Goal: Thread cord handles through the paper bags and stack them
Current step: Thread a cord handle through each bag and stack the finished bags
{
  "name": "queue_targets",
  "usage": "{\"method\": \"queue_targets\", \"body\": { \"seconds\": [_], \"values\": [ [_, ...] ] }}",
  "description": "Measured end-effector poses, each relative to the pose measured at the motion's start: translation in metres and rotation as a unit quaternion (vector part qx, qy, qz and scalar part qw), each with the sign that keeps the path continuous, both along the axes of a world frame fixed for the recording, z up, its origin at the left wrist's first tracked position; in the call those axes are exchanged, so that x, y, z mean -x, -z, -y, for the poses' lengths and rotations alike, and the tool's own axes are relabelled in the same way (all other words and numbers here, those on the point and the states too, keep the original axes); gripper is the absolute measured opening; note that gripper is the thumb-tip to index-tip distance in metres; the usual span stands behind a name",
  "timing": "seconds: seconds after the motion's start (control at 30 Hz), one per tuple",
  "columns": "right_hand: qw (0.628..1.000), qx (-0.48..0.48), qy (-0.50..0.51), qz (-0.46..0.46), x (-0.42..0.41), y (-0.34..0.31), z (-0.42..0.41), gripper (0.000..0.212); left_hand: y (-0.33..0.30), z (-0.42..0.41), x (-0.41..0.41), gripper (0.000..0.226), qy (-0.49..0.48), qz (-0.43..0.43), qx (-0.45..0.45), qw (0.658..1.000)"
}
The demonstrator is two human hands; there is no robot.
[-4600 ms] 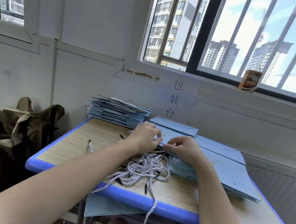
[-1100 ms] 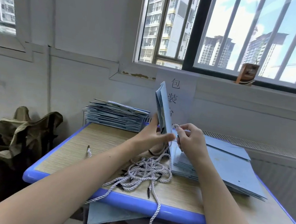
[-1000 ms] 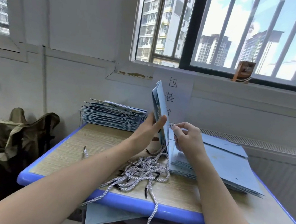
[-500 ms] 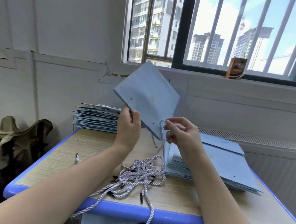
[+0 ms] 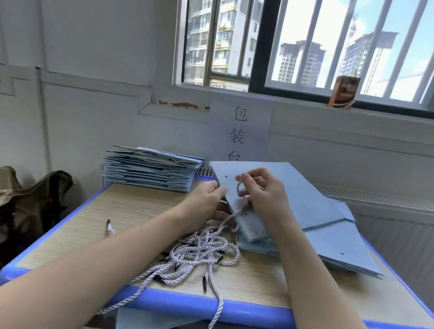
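My left hand pinches the near edge of the paper bag, held tilted above the counter. My right hand pinches the cord, looped just at the bag's punched holes, right beside my fingertips; I reckon the hole nearest that hand comes next

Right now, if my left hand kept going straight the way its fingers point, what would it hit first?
Probably the left hand meets the edge of the held blue paper bag at once, its fingertips already there. Depth is unclear from this one view.
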State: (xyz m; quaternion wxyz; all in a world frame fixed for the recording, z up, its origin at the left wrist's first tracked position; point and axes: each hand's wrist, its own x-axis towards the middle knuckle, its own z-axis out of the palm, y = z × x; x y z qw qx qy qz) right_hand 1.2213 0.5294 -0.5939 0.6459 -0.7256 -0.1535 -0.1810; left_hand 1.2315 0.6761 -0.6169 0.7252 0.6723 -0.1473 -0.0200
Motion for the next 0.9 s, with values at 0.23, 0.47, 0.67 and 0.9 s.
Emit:
{"method": "queue_targets", "body": {
  "seconds": [0.23, 0.47, 0.67, 0.9],
  "values": [
    [0.999, 0.022, 0.011, -0.033, -0.003, 0.003, 0.003, 0.013, 0.006, 0.001, -0.009, 0.022, -0.104, 0.079, -0.103, 0.986],
    [0.995, 0.059, 0.046, -0.068, -0.012, 0.011, 0.003, 0.016, -0.001, 0.005, -0.005, 0.045, -0.136, -0.036, -0.063, 0.988],
    [0.994, 0.026, 0.055, -0.094, -0.019, 0.015, 0.000, 0.020, -0.019, 0.018, -0.011, 0.023, -0.153, -0.100, -0.017, 0.983],
    [0.987, 0.030, 0.098, -0.125, -0.030, 0.018, 0.004, 0.022, -0.007, 0.031, -0.035, 0.039, -0.167, -0.085, -0.049, 0.981]
  ]
}}
